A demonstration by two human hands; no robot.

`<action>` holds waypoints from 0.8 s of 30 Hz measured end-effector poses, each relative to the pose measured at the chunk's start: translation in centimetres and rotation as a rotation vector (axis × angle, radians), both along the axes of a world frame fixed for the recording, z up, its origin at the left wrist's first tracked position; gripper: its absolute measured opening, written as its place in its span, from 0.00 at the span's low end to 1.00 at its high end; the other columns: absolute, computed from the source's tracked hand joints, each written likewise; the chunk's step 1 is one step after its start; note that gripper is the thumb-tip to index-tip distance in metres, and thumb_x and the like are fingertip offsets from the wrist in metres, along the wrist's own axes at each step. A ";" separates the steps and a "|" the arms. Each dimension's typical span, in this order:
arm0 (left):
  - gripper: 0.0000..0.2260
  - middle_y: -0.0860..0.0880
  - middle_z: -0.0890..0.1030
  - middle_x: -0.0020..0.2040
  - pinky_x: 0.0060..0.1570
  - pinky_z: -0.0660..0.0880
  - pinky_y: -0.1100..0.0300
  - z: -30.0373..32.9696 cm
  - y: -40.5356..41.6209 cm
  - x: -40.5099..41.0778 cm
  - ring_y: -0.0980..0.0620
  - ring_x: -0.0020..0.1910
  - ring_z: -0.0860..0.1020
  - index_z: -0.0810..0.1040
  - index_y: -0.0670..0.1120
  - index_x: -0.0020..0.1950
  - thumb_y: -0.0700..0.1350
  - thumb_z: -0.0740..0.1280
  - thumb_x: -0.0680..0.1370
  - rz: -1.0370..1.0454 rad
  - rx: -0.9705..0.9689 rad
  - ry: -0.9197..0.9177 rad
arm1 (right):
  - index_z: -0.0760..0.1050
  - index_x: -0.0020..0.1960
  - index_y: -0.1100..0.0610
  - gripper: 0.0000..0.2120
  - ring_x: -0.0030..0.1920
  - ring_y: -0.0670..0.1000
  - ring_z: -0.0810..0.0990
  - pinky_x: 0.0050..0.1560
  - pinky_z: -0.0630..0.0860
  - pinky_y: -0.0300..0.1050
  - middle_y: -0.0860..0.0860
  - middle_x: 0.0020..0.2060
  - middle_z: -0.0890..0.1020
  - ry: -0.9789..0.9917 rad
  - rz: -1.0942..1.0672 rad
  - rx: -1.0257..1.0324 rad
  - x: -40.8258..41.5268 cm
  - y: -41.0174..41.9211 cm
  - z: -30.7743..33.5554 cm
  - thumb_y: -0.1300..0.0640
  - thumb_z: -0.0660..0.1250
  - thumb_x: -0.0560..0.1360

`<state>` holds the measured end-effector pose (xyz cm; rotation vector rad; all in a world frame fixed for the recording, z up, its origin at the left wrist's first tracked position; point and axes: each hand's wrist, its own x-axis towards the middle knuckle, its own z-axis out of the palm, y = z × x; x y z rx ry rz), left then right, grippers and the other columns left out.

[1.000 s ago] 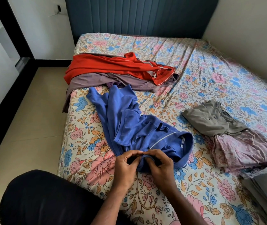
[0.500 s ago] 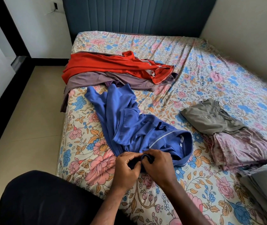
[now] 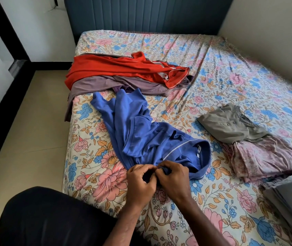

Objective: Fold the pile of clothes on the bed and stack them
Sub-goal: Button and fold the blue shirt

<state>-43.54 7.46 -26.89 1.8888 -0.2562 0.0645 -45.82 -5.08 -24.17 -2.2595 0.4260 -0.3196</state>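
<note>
Blue shirt [image 3: 141,137] lies crumpled along the near left part of the bed [image 3: 230,55], collar end toward the person, tail running away toward the red garment [image 3: 123,71] and the mauve one [image 3: 116,85] under it; those two look unfolded yet. Left hand [image 3: 140,183] and right hand [image 3: 174,178] sit side by side at the near edge of the shirt, fingers curled, both pinching a small bunch of blue fabric between them; exactly which part (collar, placket, a sleeve turned in) I cannot tell, the knuckles hide it. Judgement: step in hand is sorting out that bunch before the fold proper. To do it well: free the tangled bit first, don't tug the whole shirt toward the bed edge; then take the shoulders, one per hand, lift and shake so the body hangs flat; lay it face down with space round it; smooth the twist in the middle before turning the sleeves in. Finished stack is to the right, grey folded top [image 3: 230,126] on a pink patterned piece [image 3: 266,157], well apart from the shirt; shirt likely goes on top of that.
</note>
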 end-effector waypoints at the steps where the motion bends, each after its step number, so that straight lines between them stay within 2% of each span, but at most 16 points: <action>1: 0.11 0.63 0.83 0.44 0.54 0.77 0.45 0.0 -0.1 0.0 0.58 0.48 0.80 0.86 0.54 0.49 0.53 0.67 0.71 0.009 0.003 -0.014 | 0.87 0.44 0.49 0.05 0.39 0.40 0.84 0.42 0.81 0.39 0.40 0.36 0.85 -0.010 0.007 0.048 -0.2 -0.2 0.0 0.57 0.74 0.71; 4: 0.10 0.63 0.83 0.43 0.53 0.77 0.46 0.1 -0.2 0.0 0.59 0.47 0.80 0.86 0.54 0.49 0.54 0.68 0.72 0.044 0.033 -0.053 | 0.88 0.45 0.50 0.08 0.42 0.39 0.85 0.46 0.81 0.36 0.37 0.39 0.86 -0.025 0.060 0.123 -0.5 -1.0 0.2 0.62 0.75 0.71; 9: 0.11 0.61 0.83 0.41 0.51 0.78 0.47 0.1 -0.4 -0.1 0.58 0.45 0.80 0.86 0.52 0.47 0.55 0.69 0.73 0.097 0.041 -0.052 | 0.88 0.47 0.52 0.09 0.43 0.42 0.86 0.47 0.83 0.42 0.40 0.40 0.87 -0.042 0.103 0.176 -0.7 -1.5 0.1 0.64 0.75 0.72; 12: 0.03 0.60 0.83 0.40 0.48 0.78 0.56 0.6 -0.7 -0.2 0.61 0.43 0.80 0.86 0.51 0.46 0.47 0.73 0.74 0.132 0.038 -0.052 | 0.88 0.48 0.53 0.09 0.43 0.44 0.86 0.47 0.84 0.46 0.41 0.41 0.87 -0.066 0.080 0.235 -1.0 -1.1 -0.2 0.65 0.75 0.72; 15: 0.06 0.58 0.83 0.39 0.43 0.76 0.68 0.8 -1.0 -0.3 0.61 0.40 0.80 0.85 0.49 0.45 0.38 0.74 0.74 0.137 0.043 -0.040 | 0.88 0.48 0.53 0.10 0.43 0.46 0.87 0.48 0.84 0.49 0.44 0.41 0.88 -0.083 0.062 0.311 -1.2 -0.7 -0.1 0.66 0.75 0.73; 19: 0.04 0.56 0.83 0.38 0.43 0.80 0.57 0.2 -1.0 0.0 0.59 0.40 0.80 0.84 0.48 0.45 0.39 0.73 0.75 0.133 0.067 -0.003 | 0.87 0.46 0.54 0.10 0.42 0.48 0.87 0.48 0.85 0.51 0.47 0.39 0.88 -0.079 0.005 0.394 -1.0 -0.4 -0.1 0.67 0.74 0.72; 24: 0.06 0.55 0.83 0.35 0.37 0.77 0.66 1.0 -0.9 0.1 0.59 0.37 0.81 0.83 0.48 0.40 0.38 0.73 0.75 0.114 -0.041 0.141 | 0.86 0.45 0.55 0.09 0.41 0.50 0.86 0.45 0.85 0.50 0.49 0.39 0.87 -0.046 0.021 0.432 -0.7 -0.5 0.1 0.68 0.72 0.74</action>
